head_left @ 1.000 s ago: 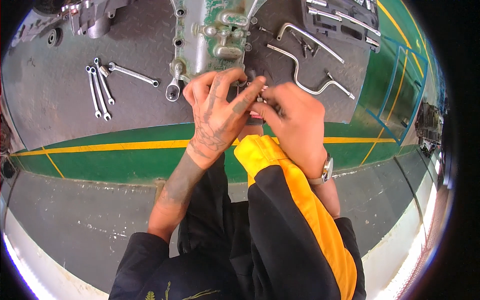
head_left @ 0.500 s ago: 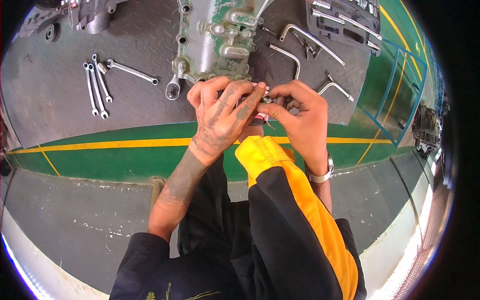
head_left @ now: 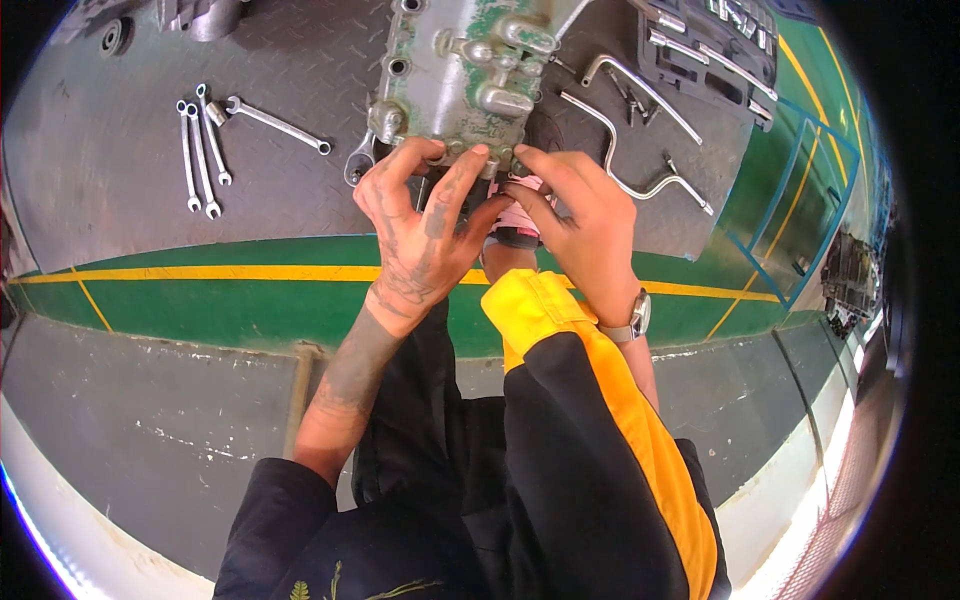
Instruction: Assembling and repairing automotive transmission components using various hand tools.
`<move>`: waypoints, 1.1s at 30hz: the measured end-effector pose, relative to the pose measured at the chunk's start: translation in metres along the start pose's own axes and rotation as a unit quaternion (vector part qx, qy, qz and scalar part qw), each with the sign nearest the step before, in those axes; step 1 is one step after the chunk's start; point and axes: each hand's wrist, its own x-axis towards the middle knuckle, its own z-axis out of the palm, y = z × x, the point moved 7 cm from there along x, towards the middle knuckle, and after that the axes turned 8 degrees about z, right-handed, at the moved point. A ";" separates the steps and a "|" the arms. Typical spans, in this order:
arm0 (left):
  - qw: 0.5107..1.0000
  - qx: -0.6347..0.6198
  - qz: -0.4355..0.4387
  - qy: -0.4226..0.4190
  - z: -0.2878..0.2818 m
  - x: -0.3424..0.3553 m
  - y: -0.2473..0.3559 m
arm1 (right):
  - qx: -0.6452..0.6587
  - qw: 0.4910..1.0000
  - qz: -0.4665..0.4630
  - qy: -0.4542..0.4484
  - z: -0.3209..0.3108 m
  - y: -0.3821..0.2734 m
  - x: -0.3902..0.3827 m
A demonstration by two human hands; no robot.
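From the head view, a grey-green metal engine casting [head_left: 462,75] lies on a dark checker-plate mat [head_left: 120,190], and everything sits around it. The left hand [head_left: 420,235] rests just below its near edge, fingers [head_left: 412,155] spread and curled, tips touching the casting's lower rim. The right hand [head_left: 575,225] is just beside it, also at that near edge, thumb and forefinger pinched narrow on something small; what it is I cannot tell. A pink-and-black piece [head_left: 515,225] shows between the two hands. Left of the casting lie several wrenches [head_left: 205,145], well apart from it. To its right lie bent metal bars [head_left: 640,130], and beyond them an open tool case [head_left: 715,45].
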 end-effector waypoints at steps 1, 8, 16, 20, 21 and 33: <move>1.000 0.002 0.000 0.005 0.000 0.001 0.000 | 0.013 1.000 0.008 0.004 -0.002 -0.002 -0.001; 1.000 0.004 -0.025 -0.009 0.000 0.003 -0.010 | -0.078 0.995 -0.057 -0.015 0.000 -0.019 0.009; 1.000 -0.002 -0.016 -0.020 -0.004 0.001 -0.007 | -0.043 0.995 -0.044 -0.073 -0.022 -0.020 0.007; 0.999 0.008 -0.011 -0.035 -0.003 -0.004 -0.007 | -0.042 0.991 -0.066 -0.112 -0.027 -0.027 0.012; 0.999 0.010 -0.011 -0.038 -0.002 -0.003 -0.007 | -0.045 0.990 -0.072 -0.114 -0.034 -0.036 0.014; 0.999 -0.002 -0.012 -0.032 0.005 -0.006 -0.006 | 0.122 0.977 0.009 0.174 -0.079 0.016 0.111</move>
